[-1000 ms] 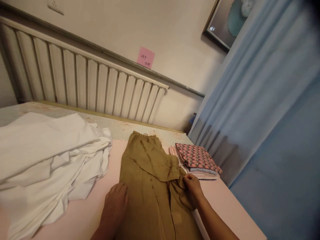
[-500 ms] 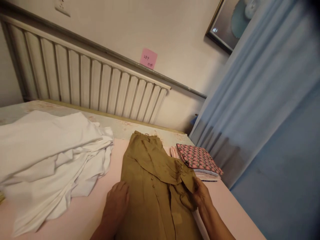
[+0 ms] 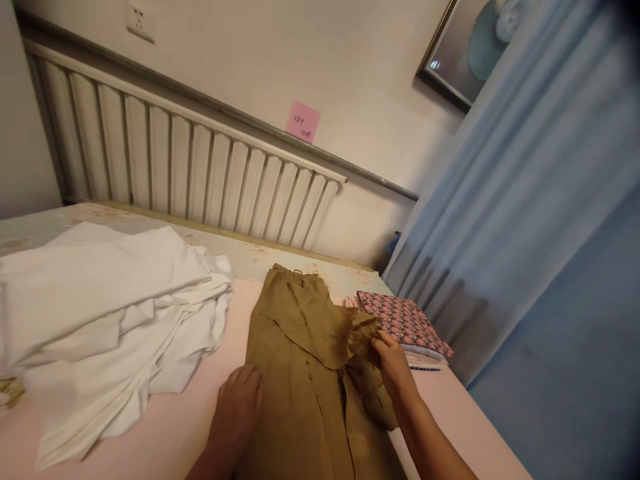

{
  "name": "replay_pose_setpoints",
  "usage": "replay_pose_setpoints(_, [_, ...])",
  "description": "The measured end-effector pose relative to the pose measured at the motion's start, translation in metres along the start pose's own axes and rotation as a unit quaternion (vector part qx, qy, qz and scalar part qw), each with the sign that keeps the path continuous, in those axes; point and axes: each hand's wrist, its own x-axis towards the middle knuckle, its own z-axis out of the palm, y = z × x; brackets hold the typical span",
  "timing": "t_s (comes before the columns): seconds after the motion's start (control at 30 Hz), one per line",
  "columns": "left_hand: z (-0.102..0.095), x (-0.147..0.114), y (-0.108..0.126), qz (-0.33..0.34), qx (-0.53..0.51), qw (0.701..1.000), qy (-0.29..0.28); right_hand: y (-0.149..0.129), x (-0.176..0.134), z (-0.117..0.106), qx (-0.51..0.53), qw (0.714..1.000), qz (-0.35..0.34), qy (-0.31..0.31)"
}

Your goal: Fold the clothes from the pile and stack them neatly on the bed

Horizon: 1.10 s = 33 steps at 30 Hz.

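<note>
Pink bedding covers the bed (image 3: pixel 200 427) where we work. Our right hand (image 3: pixel 393 363) pinches a folded flap of the brown shirt (image 3: pixel 305 373), lifted slightly; our left hand (image 3: pixel 237 407) lies flat and open on the shirt's left edge. White sheets (image 3: pixel 110 313) sit left, a patterned folded pile (image 3: pixel 405 321) right. If the pinch slackens, we judge the fold could slump crooked.
</note>
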Motion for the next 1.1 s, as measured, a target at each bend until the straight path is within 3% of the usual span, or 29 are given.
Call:
replay_pose_setpoints(0.13, [-0.001, 0.001, 0.000, 0.002, -0.011, 1.000, -0.008, -0.025, -0.047, 0.034, -0.190, 0.962, -0.099, -0.170])
replay_pose_setpoints(0.23, [-0.003, 0.001, 0.002, 0.005, -0.007, 1.000, -0.014, -0.024, -0.085, 0.053, -0.252, 0.925, -0.096, -0.268])
replay_pose_setpoints(0.3, [-0.004, 0.001, 0.003, 0.005, -0.001, 1.000, -0.011, -0.027, -0.104, 0.062, -0.280, 0.910, -0.077, -0.297])
replay_pose_setpoints(0.5, [-0.004, 0.000, 0.004, 0.004, -0.006, 1.000, 0.004, -0.047, -0.119, 0.073, -0.350, 0.885, -0.033, -0.304])
replay_pose_setpoints(0.87, [-0.007, 0.005, 0.010, -0.018, -0.030, 0.999, 0.020, -0.018, -0.116, 0.054, -0.390, 0.880, -0.024, -0.271])
replay_pose_setpoints(1.1, [-0.004, 0.000, 0.015, -0.031, -0.010, 0.999, -0.014, -0.030, -0.124, 0.060, -0.385, 0.874, -0.039, -0.293])
